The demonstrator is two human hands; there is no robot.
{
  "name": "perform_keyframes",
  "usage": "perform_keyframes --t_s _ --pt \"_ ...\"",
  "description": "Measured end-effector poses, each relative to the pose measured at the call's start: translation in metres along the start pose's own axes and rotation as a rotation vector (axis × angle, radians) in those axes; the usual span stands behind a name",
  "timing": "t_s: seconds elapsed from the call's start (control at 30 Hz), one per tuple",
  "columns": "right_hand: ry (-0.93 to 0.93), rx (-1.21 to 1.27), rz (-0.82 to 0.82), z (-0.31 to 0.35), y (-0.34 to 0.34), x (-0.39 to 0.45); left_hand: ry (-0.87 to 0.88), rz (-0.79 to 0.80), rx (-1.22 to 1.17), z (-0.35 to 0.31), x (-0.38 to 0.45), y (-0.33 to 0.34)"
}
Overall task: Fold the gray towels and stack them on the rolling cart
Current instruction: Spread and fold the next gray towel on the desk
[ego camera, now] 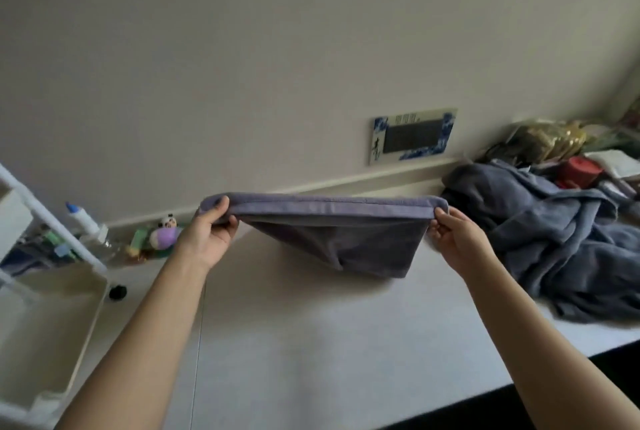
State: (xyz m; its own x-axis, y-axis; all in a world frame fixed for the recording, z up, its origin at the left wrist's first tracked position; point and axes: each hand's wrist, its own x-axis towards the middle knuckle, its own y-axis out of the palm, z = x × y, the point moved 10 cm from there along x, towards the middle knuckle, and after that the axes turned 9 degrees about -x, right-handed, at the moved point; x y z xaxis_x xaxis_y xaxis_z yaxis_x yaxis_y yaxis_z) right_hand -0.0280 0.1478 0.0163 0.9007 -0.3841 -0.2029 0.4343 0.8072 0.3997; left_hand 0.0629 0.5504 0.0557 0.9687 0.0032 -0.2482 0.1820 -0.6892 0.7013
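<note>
A gray towel (332,239) hangs doubled over in the air above the white counter (311,343), its top edge stretched level. My left hand (211,232) pinches its left corner and my right hand (457,239) pinches its right corner. The towel's lower edge droops toward the counter on the right. A heap of unfolded gray towels (561,239) lies on the counter to the right. The white rolling cart (52,318) stands at the left, its top tray open toward me.
Small toys, a panda figure (168,221) and a white bottle (83,218) sit by the wall behind the cart. A red cup (581,171) and clutter crowd the far right. A framed plaque (412,135) leans on the wall. The counter's front edge runs lower right.
</note>
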Motion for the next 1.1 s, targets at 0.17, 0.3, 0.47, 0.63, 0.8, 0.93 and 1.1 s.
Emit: perform_keyframes --t_s 0.17,0.3,0.47,0.63,0.8,0.93,1.1 --pt "-0.191 0.045 0.08 0.109 0.052 0.018 0.166 0.115 -0.082 -0.068 0.009 0.079" --pt "-0.306 0.148 0.086 0.187 0.087 0.016 0.241 0.169 -0.176 -0.115 0.002 0.132" --pt "-0.467 0.127 0.059 0.253 0.114 0.006 0.369 0.203 -0.239 -0.167 -0.017 0.181" --pt "-0.586 -0.04 0.06 0.273 0.129 -0.007 0.392 0.132 -0.228 -0.184 -0.007 0.179" --pt "-0.613 -0.07 -0.012 0.281 0.121 -0.007 0.427 0.08 -0.011 -0.209 0.009 0.168" --pt "-0.55 -0.195 -0.033 0.271 0.133 0.016 0.432 0.047 0.095 -0.211 0.028 0.169" --pt "-0.415 -0.132 -0.015 0.243 0.151 0.068 0.4 0.007 0.08 -0.203 0.066 0.173"
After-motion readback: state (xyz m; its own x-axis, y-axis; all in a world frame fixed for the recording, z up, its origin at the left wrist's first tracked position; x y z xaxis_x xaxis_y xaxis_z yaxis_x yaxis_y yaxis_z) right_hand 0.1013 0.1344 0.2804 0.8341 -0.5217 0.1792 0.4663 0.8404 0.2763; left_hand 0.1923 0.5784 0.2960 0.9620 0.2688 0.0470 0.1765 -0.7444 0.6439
